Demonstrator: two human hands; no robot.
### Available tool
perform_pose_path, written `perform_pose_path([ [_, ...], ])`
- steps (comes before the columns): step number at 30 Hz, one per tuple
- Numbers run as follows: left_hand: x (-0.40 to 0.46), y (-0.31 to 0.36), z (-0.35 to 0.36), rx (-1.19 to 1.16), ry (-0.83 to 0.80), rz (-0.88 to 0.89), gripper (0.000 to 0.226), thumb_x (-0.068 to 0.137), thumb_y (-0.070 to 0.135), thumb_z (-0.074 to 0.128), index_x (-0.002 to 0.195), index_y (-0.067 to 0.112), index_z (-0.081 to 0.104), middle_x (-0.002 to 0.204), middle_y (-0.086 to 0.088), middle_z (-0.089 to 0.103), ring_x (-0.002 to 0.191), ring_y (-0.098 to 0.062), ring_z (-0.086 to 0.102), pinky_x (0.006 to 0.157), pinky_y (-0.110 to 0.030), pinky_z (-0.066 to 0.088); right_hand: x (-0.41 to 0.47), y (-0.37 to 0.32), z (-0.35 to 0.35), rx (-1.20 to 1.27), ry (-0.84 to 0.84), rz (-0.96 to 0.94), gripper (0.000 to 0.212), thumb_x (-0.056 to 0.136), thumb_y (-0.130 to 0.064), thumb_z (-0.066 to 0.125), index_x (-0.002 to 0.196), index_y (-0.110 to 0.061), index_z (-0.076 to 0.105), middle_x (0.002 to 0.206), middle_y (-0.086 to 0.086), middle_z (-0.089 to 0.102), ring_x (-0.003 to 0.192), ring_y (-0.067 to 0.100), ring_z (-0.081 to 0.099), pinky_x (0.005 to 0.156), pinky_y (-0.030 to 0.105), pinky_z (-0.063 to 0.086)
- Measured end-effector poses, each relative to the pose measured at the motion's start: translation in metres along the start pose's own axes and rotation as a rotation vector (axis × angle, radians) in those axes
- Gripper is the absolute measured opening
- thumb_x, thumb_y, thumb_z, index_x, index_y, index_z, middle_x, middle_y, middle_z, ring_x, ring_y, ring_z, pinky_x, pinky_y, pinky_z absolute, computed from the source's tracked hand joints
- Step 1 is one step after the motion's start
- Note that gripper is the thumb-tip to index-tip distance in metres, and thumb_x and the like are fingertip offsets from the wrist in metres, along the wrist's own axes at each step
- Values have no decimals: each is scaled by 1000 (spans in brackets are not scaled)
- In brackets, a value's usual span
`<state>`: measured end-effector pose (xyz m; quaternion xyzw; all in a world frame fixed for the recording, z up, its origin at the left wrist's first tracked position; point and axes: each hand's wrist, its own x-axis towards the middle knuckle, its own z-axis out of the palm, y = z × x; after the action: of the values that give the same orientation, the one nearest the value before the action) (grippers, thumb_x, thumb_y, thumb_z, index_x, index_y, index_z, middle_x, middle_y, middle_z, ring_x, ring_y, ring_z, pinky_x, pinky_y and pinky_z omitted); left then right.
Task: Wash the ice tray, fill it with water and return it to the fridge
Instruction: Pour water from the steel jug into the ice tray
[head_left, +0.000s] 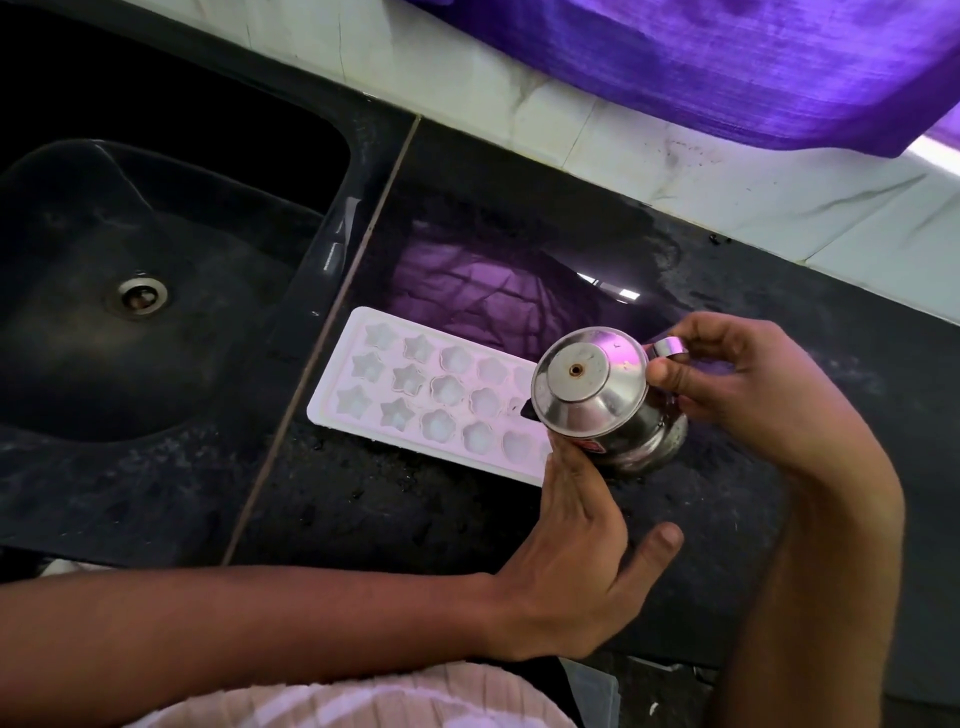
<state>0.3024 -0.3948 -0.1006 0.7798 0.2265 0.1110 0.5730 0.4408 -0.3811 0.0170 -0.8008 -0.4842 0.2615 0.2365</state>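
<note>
Gripping the handle (667, 347) of a small steel jug (597, 395) with my right hand (748, 384), I have my fingers and thumb curled round that handle, and the jug is tipped over on its side above the ice tray (415, 384) so that its round base faces up toward me and its mouth points down and away. My left hand (576, 561) is below it with the fingers nearly straight and the thumb spread wide; the fingertips reach up to the underside of the jug, just beside its red label, and I hold nothing in that hand. The jug and my left fingers cover the right end of the tray, so I cannot see how far it runs that way. The tray is white, lies flat on the black counter (363, 509), and its visible pockets are shaped like stars and flowers, set in three rows; whether there is water in them I cannot tell. Small drops dot the counter near the tray's front edge. Left of the tray, past a thin seam in the counter, is the dark sink (171, 218) with its round metal drain (139, 295). Behind the counter runs a pale tiled wall (649, 156), and purple cloth (727, 62) hangs over its top, casting a purple reflection on the counter behind the tray.
</note>
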Motion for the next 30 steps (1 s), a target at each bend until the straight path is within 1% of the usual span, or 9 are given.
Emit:
perform_pose_path([
  [5, 0, -2, 2, -4, 14, 12, 94, 96, 49, 35, 142, -6, -26, 155, -14, -29, 143, -14, -27, 119, -36, -7, 1, -2, 0, -54, 0, -6, 43, 53, -56, 59, 77, -21, 65, 75, -3, 71, 75, 18, 67, 83, 52, 52],
  [12, -1, 1, 1, 2, -14, -8, 94, 96, 49, 34, 141, -5, -29, 154, -13, -30, 143, -14, -28, 119, -36, -7, 0, -3, -1, -70, 7, -7, 38, 56, -52, 59, 77, -21, 65, 73, -5, 70, 72, 14, 66, 82, 48, 53],
  [16, -1, 0, 1, 7, -1, 4, 94, 96, 50, 34, 142, -5, -26, 155, -14, -27, 144, -15, -24, 120, -37, -5, -1, -4, -2, -63, 13, -16, 40, 54, -55, 59, 76, -21, 64, 72, -5, 70, 72, 14, 66, 81, 46, 53],
  [19, -2, 1, 2, 8, 2, 7, 94, 96, 50, 34, 141, -4, -28, 155, -13, -28, 143, -14, -26, 120, -37, -6, -2, -3, -4, -53, 20, -21, 43, 53, -56, 58, 77, -21, 65, 73, -6, 70, 74, 13, 66, 83, 45, 53],
  [23, -3, 3, 0, 31, 12, 25, 95, 96, 51, 33, 140, -3, -31, 154, -12, -31, 142, -14, -29, 119, -35, -9, -4, 2, -7, 46, 7, -25, 38, 57, -49, 64, 79, -19, 65, 77, 0, 71, 76, 23, 67, 83, 49, 54],
  [25, -3, 5, -1, 33, 28, 38, 95, 96, 50, 33, 139, -3, -33, 153, -13, -33, 141, -13, -31, 119, -35, -10, -5, 3, -8, 107, 7, -31, 35, 61, -43, 66, 80, -14, 65, 74, 2, 69, 69, 25, 61, 76, 44, 53],
  [26, -3, 5, -1, 32, 38, 46, 95, 96, 49, 34, 138, -3, -33, 153, -13, -34, 141, -13, -32, 119, -34, -11, -5, 4, -9, 129, 9, -36, 35, 62, -41, 67, 81, -12, 64, 72, 3, 67, 67, 23, 57, 71, 39, 53],
  [28, -2, 6, -2, 34, 63, 63, 95, 96, 48, 35, 137, -2, -35, 152, -13, -34, 140, -12, -33, 119, -33, -12, -4, 6, -11, 164, 12, -47, 36, 62, -42, 67, 80, -10, 63, 68, -1, 65, 65, 15, 56, 62, 25, 52],
  [30, -1, 7, -3, 37, 89, 79, 95, 96, 48, 35, 136, -1, -35, 152, -14, -34, 140, -13, -33, 119, -34, -11, -3, 8, -12, 204, 13, -54, 38, 60, -45, 67, 77, -12, 63, 65, -4, 63, 62, 10, 55, 59, 18, 50],
])
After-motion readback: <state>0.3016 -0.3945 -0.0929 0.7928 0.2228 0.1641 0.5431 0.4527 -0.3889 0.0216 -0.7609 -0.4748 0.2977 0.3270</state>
